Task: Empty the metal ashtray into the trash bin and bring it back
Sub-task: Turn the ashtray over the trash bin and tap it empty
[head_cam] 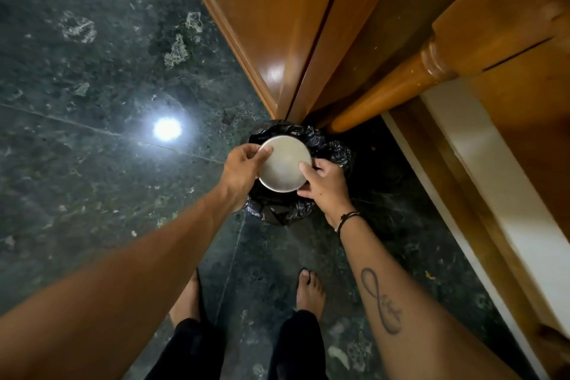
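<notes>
Hands, left (243, 166) and right (324, 183), grip round, dull-silver ashtray (283, 165) upturned over black-lined bin (336, 149).

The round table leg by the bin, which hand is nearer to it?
Right. The right hand grips the ashtray on the side toward the table leg; the left hand holds the far side, over the bin.

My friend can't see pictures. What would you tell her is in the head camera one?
Two bare hands, left hand and right hand, hold a round silver metal ashtray bottom-up over a small trash bin lined with a crinkly black plastic bag. The bin stands on a dark green marble floor beside brown wooden furniture.
</notes>
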`<action>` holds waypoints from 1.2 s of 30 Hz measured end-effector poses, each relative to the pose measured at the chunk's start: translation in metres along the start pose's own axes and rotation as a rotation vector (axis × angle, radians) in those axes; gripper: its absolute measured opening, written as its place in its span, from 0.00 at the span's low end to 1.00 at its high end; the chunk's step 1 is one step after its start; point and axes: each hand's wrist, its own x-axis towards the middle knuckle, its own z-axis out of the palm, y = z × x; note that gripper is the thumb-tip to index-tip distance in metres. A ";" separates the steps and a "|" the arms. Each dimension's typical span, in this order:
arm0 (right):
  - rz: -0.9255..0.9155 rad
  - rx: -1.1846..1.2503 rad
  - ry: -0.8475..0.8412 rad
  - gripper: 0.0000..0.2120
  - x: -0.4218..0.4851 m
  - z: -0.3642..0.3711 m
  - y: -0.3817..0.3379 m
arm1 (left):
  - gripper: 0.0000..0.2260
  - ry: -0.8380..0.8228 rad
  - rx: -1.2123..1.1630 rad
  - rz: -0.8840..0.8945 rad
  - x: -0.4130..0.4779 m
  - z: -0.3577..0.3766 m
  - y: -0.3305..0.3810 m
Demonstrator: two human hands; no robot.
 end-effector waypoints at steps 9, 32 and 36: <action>-0.094 -0.069 0.043 0.21 0.000 -0.001 0.012 | 0.31 0.261 -0.014 -0.234 0.015 0.024 0.014; -1.009 -1.288 0.122 0.49 -0.037 0.009 0.058 | 0.17 0.231 -0.230 -0.432 0.009 0.035 0.017; -1.052 -1.319 0.081 0.44 -0.043 0.016 0.058 | 0.16 0.250 -0.257 -0.463 0.009 0.036 0.017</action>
